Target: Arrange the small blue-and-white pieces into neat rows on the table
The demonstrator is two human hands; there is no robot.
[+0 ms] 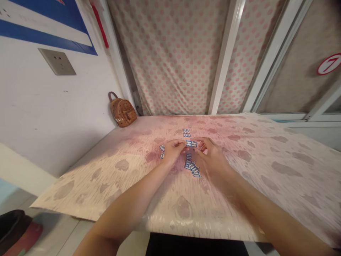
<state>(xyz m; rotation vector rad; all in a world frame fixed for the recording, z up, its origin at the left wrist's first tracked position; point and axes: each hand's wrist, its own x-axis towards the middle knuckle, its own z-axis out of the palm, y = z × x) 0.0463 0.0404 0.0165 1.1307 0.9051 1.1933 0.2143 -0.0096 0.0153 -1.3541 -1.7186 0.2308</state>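
A short row of small white tiles with blue edges (191, 143) is between my two hands, just above or on the tablecloth; which of the two I cannot tell. My left hand (173, 150) is closed, its thumb and fingertips pinching the row's left end. My right hand (212, 153) has its fingers curled round the right end, thumb below. Nearer to me, a loose, overlapping group of similar tiles (192, 168) lies between my wrists. A neat block of tiles (187, 132) sits beyond my hands. Left of my left hand is a small curved line of tiles (162, 152).
The table (122, 188) has a patterned, glossy cloth. A small brown backpack-shaped bag (124, 112) leans against the wall at the far left corner. A dotted curtain (173, 57) and white frames stand behind the table. A dark and red container (20, 233) is on the floor at left.
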